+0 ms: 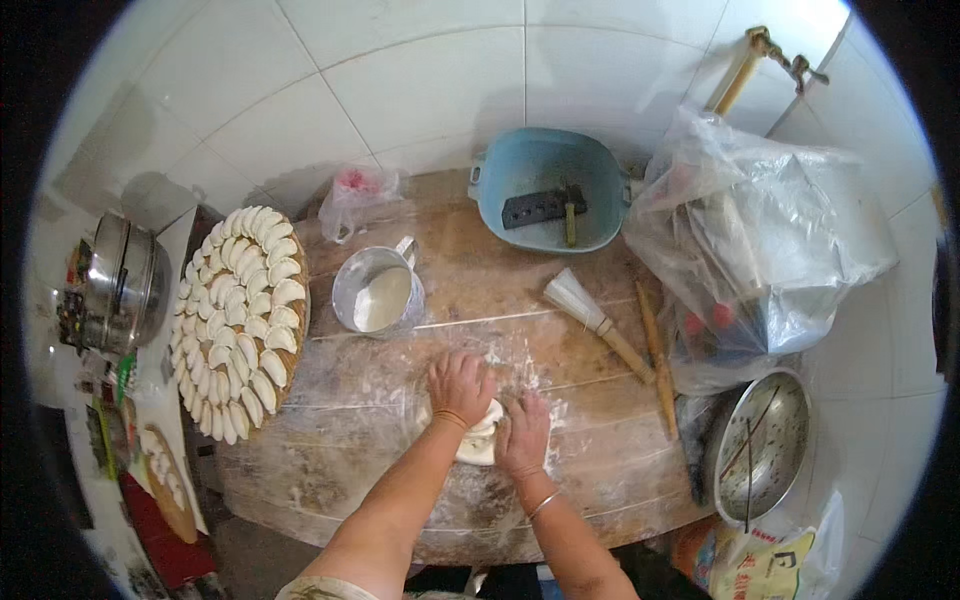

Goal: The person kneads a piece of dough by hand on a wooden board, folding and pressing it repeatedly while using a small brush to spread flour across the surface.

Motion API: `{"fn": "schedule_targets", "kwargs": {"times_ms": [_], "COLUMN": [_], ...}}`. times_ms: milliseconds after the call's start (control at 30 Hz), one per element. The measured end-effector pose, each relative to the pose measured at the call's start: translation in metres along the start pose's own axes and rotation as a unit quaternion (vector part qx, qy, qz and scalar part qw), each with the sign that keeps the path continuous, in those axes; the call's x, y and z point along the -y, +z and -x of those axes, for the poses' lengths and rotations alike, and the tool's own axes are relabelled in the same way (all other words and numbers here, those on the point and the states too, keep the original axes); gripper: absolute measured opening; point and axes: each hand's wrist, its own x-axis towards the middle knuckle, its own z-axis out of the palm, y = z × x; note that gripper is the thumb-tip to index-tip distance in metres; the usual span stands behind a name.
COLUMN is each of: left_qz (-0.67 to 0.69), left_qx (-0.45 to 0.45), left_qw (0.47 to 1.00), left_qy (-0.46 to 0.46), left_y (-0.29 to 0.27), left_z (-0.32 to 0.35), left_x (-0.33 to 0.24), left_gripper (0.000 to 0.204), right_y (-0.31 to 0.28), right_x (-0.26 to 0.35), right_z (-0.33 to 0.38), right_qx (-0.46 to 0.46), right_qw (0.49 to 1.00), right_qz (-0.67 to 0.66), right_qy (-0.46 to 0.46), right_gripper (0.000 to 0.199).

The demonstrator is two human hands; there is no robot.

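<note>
A lump of pale dough (476, 450) lies on the floured wooden table, partly covered by my hands. My left hand (462, 386) presses on its far side, the fingers bent over the dough and a thin band round the wrist. Against the dough's right side rests my right hand (524, 432), its fingers curled over the edge and a bracelet on that wrist. White flour is scattered round both hands. Beyond the left hand stands a metal mug (380, 292) with flour inside.
At the left is a round board crowded with dumplings (238, 310). A blue basin (549, 190) stands at the back. To the right lie a brush (600, 325), a rolling pin (657, 360), a plastic-covered box (770, 240) and a metal bowl (764, 450) holding chopsticks.
</note>
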Motion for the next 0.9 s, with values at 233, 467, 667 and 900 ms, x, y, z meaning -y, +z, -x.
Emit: {"fn": "schedule_targets", "kwargs": {"times_ms": [233,467,667,900], "left_qz": [0.053,-0.006,-0.046,-0.043], "left_qx": [0.026,-0.006,0.103,0.013], "left_qw": [0.995,0.998,0.98,0.993], "left_qy": [0.082,0.066,0.165,0.109], "left_y": [-0.017,-0.043,-0.025,0.024], "left_z": [0.016,0.111,0.069,-0.034], "left_x": [0.001,-0.038,-0.018,-0.028], "left_gripper": [0.023,0.018,0.028,0.034], "right_y": [0.005,0.008,0.012,-0.014], "right_x": [-0.006,0.033,0.014,-0.036], "right_z": [0.007,0.082,0.061,-0.043], "right_qx": [-0.039,-0.053,-0.053,-0.086], "right_qw": [0.996,0.988,0.992,0.995], "right_qz": [-0.069,-0.106,0.018,-0.022], "right_qy": [0.044,0.099,0.117,0.054], "right_gripper": [0.025,0.018,0.046,0.052]}}
